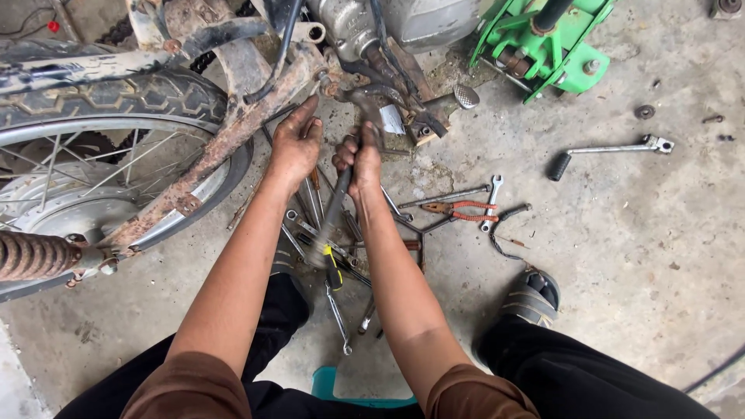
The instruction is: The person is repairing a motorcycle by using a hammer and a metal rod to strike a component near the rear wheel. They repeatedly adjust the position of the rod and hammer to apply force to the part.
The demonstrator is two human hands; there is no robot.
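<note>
My right hand (358, 159) is clenched on a hammer (337, 198), its head up at the rusty motorbike frame (233, 128). Left hand (295, 143) lies flat on that frame, gripping nothing. Hammer looks heavy, stiff, greasy; best held low on the handle. Wrenches (337, 314) on the floor.

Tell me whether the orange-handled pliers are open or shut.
Shut: the pliers lie flat on the concrete floor, jaws together, handles nearly parallel.
</note>
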